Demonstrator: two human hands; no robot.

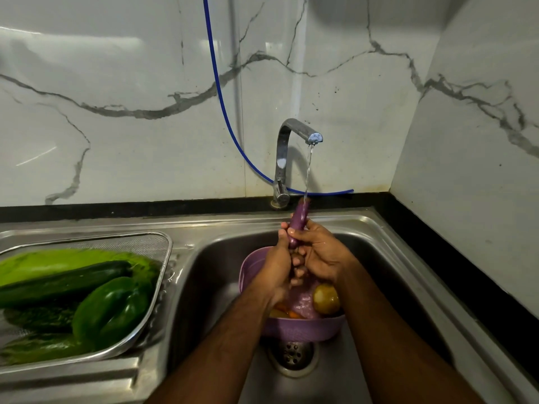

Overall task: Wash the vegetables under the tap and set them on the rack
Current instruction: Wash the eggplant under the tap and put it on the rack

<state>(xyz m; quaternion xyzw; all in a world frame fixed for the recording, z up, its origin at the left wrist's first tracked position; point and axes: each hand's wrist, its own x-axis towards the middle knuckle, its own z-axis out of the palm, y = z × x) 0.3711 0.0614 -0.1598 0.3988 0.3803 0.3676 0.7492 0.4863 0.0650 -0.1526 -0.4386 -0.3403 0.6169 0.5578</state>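
Head view: slim purple eggplant (298,224) at twelve o'clock above round lilac plastic basin (303,330), tip under chrome tap (294,141) stream, clasped by left hand (277,272) and right hand (323,255). Probably light, firm, wet-slick; best gripped mid-body. Steel mesh rack (163,258) at nine o'clock.
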